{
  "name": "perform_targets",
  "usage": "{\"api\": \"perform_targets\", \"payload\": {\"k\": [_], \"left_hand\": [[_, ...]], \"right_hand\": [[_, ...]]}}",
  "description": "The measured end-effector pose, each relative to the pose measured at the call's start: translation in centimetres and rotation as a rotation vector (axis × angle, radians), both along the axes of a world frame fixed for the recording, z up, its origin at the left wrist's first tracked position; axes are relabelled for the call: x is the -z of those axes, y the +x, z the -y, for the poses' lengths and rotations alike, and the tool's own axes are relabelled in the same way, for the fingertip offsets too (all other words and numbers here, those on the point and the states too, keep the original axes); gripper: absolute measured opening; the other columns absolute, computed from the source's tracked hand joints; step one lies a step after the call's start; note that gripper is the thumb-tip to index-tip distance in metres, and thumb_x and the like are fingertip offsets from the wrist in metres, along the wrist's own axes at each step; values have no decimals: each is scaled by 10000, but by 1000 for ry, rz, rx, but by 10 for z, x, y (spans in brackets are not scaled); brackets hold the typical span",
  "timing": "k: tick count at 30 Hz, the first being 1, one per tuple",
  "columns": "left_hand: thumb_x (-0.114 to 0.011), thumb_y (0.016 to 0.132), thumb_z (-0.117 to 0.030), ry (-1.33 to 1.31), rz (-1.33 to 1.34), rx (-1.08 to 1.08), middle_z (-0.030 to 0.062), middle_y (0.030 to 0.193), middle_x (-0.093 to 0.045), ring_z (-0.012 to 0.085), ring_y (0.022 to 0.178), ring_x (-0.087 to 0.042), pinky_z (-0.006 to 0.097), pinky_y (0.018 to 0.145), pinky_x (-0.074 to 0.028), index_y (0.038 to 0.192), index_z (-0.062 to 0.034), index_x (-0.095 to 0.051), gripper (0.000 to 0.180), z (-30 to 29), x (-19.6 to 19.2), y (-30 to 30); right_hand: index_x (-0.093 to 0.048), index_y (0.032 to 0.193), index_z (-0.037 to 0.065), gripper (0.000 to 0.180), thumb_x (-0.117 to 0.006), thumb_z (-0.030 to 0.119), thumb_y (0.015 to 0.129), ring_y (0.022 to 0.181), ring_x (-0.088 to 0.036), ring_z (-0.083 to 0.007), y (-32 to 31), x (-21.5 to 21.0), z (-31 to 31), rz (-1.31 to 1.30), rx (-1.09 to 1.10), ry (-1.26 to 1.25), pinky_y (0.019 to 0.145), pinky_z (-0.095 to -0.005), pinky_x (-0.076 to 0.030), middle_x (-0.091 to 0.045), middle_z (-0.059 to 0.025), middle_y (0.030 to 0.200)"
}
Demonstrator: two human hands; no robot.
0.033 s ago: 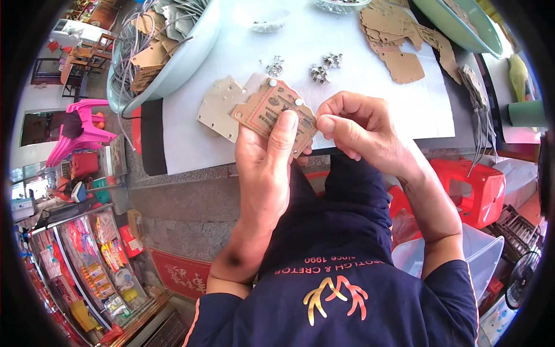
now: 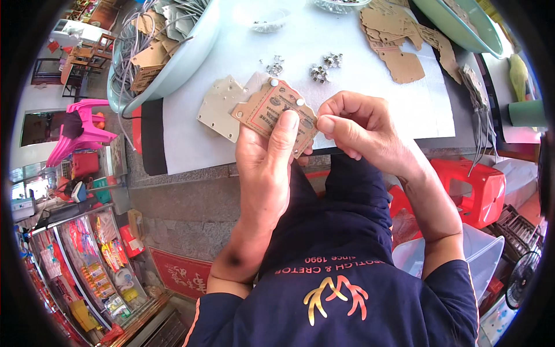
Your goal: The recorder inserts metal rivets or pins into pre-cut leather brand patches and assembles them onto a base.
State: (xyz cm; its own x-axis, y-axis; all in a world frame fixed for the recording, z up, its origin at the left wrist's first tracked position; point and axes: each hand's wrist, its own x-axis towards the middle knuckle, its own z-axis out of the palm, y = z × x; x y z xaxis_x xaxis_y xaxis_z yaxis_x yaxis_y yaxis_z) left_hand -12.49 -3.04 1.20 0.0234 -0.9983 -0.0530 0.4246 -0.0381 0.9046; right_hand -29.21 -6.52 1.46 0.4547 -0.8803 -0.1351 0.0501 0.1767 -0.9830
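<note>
My left hand (image 2: pixel 267 156) grips a brown printed cardboard tag (image 2: pixel 267 110), thumb on its face and fingers underneath. Two round silvery-white studs (image 2: pixel 300 102) sit at the tag's far edge, and bare holes show at other corners. At the tag's right corner my right hand (image 2: pixel 361 124) is closed in a pinch; whatever lies between thumb and forefinger is hidden. Partly behind the held tag, a plain pale tag (image 2: pixel 222 107) with small holes lies on the white sheet (image 2: pixel 191 144). Beyond it are small piles of shiny metal studs (image 2: pixel 318 73).
A pale green basin (image 2: pixel 191 55) at the far left holds tags and grey cords. Brown tags (image 2: pixel 402 63) are stacked at the far right, near another green basin (image 2: pixel 480 37). Clear dishes (image 2: pixel 269 23) stand at the back. A red stool (image 2: pixel 477 194) is right of my legs.
</note>
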Motion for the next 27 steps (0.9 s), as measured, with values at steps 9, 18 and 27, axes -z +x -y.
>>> {"api": "perform_targets", "payload": {"k": [9, 18, 27], "left_hand": [[-467, 996, -150, -32, 40, 139, 116, 1023, -617, 170, 785, -585, 306, 685, -470, 1267, 32, -469, 326, -1, -4, 11], [-474, 990, -122, -95, 189, 59, 115, 1028, -623, 152, 749, -585, 278, 652, -476, 1249, 43, -488, 307, -4, 0, 12], [-517, 967, -106, 25, 77, 99, 100, 990, -626, 149, 729, -588, 278, 652, -473, 1188, 33, -527, 261, -14, 3, 10]], "right_hand": [[-612, 934, 11, 221, -610, 231, 936, 515, -434, -31, -6, 1, 4, 39, 33, 84, 475, -184, -342, -526, 23, 676], [-626, 957, 3, 248, -609, 250, 946, 523, -458, -44, -6, 3, 4, 82, 37, 78, 479, -185, -360, -582, -4, 752], [-635, 940, 4, 247, -586, 245, 966, 550, -458, -16, 0, 0, -2, 28, -25, -5, 485, -193, -391, -582, 28, 709]]}}
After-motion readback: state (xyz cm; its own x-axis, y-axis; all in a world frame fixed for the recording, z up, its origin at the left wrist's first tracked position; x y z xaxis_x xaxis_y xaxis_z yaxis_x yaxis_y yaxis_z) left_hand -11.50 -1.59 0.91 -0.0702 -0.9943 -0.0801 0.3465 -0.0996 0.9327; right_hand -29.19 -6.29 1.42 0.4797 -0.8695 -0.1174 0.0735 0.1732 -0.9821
